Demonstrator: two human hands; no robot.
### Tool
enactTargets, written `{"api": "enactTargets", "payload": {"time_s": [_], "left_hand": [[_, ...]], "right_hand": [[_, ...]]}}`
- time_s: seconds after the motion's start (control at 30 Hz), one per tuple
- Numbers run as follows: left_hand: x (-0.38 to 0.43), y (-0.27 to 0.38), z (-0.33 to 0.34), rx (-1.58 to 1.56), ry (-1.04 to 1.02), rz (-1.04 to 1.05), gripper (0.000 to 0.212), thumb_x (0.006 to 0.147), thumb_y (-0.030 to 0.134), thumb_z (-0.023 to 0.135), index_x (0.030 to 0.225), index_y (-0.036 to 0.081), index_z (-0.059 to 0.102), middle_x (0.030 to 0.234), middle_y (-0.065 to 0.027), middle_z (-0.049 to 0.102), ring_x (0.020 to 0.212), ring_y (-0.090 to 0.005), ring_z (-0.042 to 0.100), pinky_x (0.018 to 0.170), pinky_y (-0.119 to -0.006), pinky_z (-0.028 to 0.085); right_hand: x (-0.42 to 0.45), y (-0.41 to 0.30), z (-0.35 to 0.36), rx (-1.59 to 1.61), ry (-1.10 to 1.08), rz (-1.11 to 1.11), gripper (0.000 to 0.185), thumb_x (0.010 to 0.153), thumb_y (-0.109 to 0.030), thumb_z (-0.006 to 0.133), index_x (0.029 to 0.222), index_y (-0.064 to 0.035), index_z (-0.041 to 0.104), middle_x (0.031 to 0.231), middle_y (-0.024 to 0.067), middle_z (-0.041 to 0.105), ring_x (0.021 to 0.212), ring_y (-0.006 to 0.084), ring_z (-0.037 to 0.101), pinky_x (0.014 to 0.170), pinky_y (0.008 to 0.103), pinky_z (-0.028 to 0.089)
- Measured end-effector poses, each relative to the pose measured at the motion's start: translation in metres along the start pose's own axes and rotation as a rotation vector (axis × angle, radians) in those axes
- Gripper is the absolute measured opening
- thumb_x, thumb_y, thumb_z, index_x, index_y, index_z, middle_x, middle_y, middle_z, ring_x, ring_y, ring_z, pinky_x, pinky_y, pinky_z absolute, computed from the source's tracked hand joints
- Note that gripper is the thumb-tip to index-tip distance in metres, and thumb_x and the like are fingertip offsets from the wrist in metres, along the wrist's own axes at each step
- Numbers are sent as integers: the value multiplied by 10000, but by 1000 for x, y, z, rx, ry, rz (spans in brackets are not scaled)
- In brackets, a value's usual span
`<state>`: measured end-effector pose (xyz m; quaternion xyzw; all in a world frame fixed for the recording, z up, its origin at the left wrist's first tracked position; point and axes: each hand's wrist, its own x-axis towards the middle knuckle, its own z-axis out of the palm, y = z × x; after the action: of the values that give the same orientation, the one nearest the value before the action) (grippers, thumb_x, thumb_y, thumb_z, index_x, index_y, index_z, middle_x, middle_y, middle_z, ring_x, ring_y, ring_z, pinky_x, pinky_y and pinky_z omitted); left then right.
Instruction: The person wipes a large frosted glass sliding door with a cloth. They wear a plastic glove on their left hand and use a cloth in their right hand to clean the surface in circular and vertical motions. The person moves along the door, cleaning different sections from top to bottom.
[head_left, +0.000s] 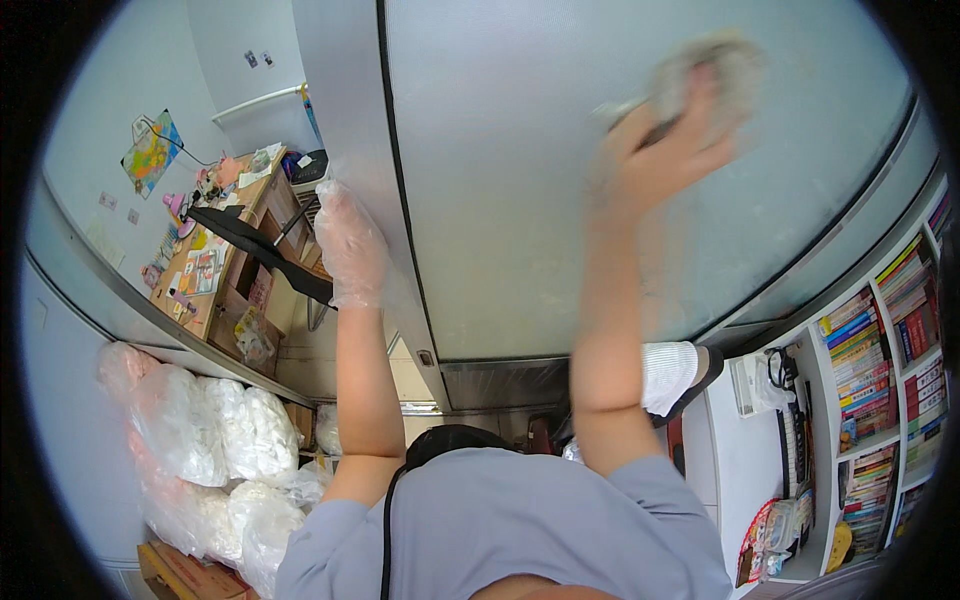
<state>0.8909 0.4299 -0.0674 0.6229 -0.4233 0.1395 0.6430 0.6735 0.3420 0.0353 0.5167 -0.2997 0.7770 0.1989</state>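
Observation:
My right hand (667, 154), blurred by motion, presses a pale cloth (724, 71) against the upper right of a frosted glass sliding door panel (510, 210). My left hand (351, 247) wears a clear plastic glove and rests at the edge of the door's metal frame (341, 97), left of the glass. Whether its fingers grip the edge is hard to tell. A small recessed latch (426, 358) sits low on the frame.
Through the opening at left stand a cluttered wooden desk (217, 262) and a black chair (262, 251). Stuffed clear plastic bags (255, 435) and a cardboard box (187, 574) lie at lower left. To the right are a bookshelf (829, 450) and a white cloth (667, 375).

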Motion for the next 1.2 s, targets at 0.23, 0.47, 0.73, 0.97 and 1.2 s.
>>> {"api": "enactTargets", "payload": {"time_s": [0.23, 0.47, 0.73, 0.97, 1.2], "left_hand": [[1, -9, 5, 205, 133, 463, 449, 1006, 322, 266, 838, -36, 478, 679, -238, 457, 663, -421, 457, 598, -492, 312], [-3, -17, 3, 180, 77, 164, 456, 1006, 323, 255, 878, -45, 494, 772, -246, 521, 731, -459, 467, 642, -490, 352], [-6, -9, 4, -18, 1, 45, 472, 1008, 346, 239, 948, -34, 512, 848, -269, 539, 816, -478, 487, 690, -488, 366], [-8, -28, 1, 137, 5, 184, 488, 1010, 347, 236, 955, -54, 509, 863, -266, 537, 794, -469, 480, 694, -488, 365], [-8, -19, 2, 13, -23, 66, 474, 1015, 313, 216, 954, -57, 507, 867, -270, 532, 812, -464, 476, 711, -489, 365]], "right_hand": [[-208, -46, -9, 317, -393, -169, 537, 828, -332, 693, 1223, -16, 514, 1234, 151, 532, 1155, 311, 493, 1018, 463, 342], [-4, 23, -26, -210, -109, -114, 463, 838, 14, 500, 1287, -95, 525, 1267, 222, 435, 1181, 419, 373, 972, 534, 305], [-105, -38, -3, 10, -231, -318, 436, 817, -56, 580, 1201, -255, 626, 1175, 166, 496, 1094, 344, 441, 933, 476, 357], [-49, 1, -25, -159, -270, -239, 452, 759, -16, 587, 1171, -192, 651, 1229, 142, 504, 1095, 347, 449, 940, 462, 363], [-37, -27, -17, -238, -178, -187, 477, 716, -34, 602, 1159, -200, 663, 1141, 117, 535, 1034, 338, 466, 898, 458, 372]]}}
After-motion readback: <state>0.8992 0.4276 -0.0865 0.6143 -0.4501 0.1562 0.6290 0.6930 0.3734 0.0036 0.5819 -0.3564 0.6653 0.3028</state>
